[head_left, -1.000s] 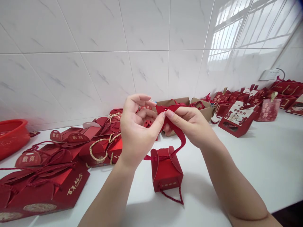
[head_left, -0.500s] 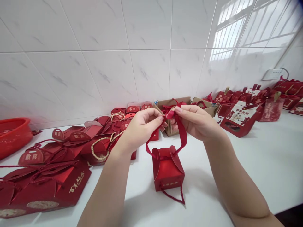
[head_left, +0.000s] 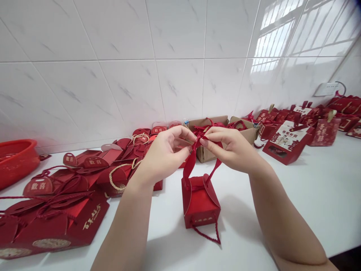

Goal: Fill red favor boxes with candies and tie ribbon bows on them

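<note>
A small red gift box (head_left: pixel 201 201) stands upright on the white table, a twisted red cord hanging from its near side. From its top flaps rises a dark red ribbon (head_left: pixel 190 165), whose two sides meet between my hands. My left hand (head_left: pixel 170 154) pinches the ribbon from the left with thumb and forefinger. From the right, my right hand (head_left: pixel 229 146) closes its fingertips on the same ribbon. Both hands are above the box, their fingertips almost touching. Where the ribbon crosses is partly covered by my fingers.
Several red gift boxes (head_left: pixel 93 214) crowd the left side, some with gold rope handles. A red plastic basin (head_left: pixel 19 160) sits at the far left. Behind my hands is a cardboard box (head_left: pixel 245 131) with red ribbons. More red packages (head_left: pixel 287 145) line the right, near the tiled wall.
My fingertips have come closer together, and the ribbon's loose end between them has been drawn in. The ribbon's left side now hangs straighter and broader. The gift box has stayed put.
</note>
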Tool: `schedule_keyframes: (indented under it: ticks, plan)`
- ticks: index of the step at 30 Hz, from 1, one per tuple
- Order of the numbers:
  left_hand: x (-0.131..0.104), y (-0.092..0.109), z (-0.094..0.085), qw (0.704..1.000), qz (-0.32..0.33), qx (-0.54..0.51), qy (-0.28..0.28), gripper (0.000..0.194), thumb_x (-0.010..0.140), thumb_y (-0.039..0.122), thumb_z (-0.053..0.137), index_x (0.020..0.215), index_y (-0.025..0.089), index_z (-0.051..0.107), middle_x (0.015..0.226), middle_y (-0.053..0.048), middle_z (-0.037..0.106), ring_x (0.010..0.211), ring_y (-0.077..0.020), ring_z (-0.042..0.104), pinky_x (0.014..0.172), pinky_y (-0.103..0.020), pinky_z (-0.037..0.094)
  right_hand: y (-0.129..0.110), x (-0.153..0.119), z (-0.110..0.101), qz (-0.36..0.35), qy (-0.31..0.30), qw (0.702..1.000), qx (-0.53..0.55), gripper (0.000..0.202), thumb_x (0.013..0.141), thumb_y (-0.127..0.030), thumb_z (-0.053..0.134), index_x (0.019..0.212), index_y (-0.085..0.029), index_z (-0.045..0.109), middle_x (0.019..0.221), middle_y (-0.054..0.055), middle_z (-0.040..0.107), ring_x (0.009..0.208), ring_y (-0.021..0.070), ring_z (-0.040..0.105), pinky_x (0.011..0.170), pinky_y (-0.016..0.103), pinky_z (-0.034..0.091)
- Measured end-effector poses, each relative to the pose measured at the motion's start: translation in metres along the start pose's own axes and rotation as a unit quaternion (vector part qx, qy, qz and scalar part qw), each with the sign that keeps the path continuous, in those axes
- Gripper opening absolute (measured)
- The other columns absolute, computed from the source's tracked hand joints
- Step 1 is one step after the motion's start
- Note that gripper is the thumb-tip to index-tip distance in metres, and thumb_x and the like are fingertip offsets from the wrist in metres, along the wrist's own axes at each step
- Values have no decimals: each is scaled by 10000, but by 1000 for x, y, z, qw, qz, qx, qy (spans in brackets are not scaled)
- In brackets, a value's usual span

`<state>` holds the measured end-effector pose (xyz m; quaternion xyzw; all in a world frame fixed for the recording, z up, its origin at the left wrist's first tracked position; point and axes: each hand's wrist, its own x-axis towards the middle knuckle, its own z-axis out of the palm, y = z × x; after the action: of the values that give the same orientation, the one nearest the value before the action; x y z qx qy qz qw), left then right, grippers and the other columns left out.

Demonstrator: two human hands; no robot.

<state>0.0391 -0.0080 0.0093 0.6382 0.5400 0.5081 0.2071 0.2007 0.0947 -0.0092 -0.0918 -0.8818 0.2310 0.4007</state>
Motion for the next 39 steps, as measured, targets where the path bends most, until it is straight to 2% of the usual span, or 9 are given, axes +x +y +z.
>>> schedule_keyframes:
  ticks: [4,8,13,17,21,26,30,34,39]
  plan:
    - [1,-2,2,1000,13,-8,-3,139,744,88,580,845,179,607,881,-42,661,826,-167,672,671,-260,567,0,0,3,-6,12,1000,-13,295,899,-254,499,611,-189,498,653,8,488,657,136,469,601,283,370]
    - [2,-4,4,998,41,-2,52,139,738,67,586,830,170,587,836,-31,660,783,-142,660,711,-255,567,-4,1,4,19,1,1000,21,314,906,-305,520,617,-186,552,649,14,523,691,147,505,619,283,394]
    - [-3,-1,1,993,54,19,102,319,751,75,605,1039,208,569,866,-31,686,767,-142,663,652,-236,552,-6,2,1,116,50,970,208,279,901,-418,540,832,-211,715,805,28,671,854,165,616,793,306,477]
    - [-6,3,-6,985,63,39,157,256,746,109,641,982,196,590,815,-29,696,761,-152,671,655,-244,551,0,4,-1,131,101,946,280,278,877,-445,570,877,-220,733,900,38,708,900,163,643,868,323,486]
    - [0,-1,-16,983,37,31,178,190,741,161,679,909,198,600,757,-5,683,705,-128,660,630,-219,538,3,2,-3,161,144,955,201,273,859,-426,590,803,-193,722,818,37,704,795,153,643,781,300,493]
    - [-4,-10,-36,979,46,100,171,212,739,222,690,931,210,601,793,-20,685,741,-165,663,636,-253,538,8,-22,-9,236,143,961,-5,334,867,-401,537,644,-169,627,649,21,627,641,150,561,573,266,388]
    - [-32,-19,-61,966,32,189,174,207,750,242,666,944,225,597,807,-7,676,774,-180,654,689,-282,525,15,-54,-17,281,112,949,-93,355,865,-411,483,607,-179,558,629,26,607,641,167,541,559,269,356]
    - [-70,-36,-83,935,3,317,161,175,777,253,609,949,245,579,878,-4,669,798,-198,643,710,-307,494,29,-91,-19,340,103,924,-140,348,853,-430,457,617,-189,541,653,42,639,642,181,551,572,276,371]
    - [-108,-61,-92,901,-52,415,116,59,782,217,531,799,263,497,686,41,618,597,-171,601,562,-258,427,53,-139,-14,395,81,899,-170,361,847,-433,417,588,-200,514,618,57,641,585,191,556,536,286,363]
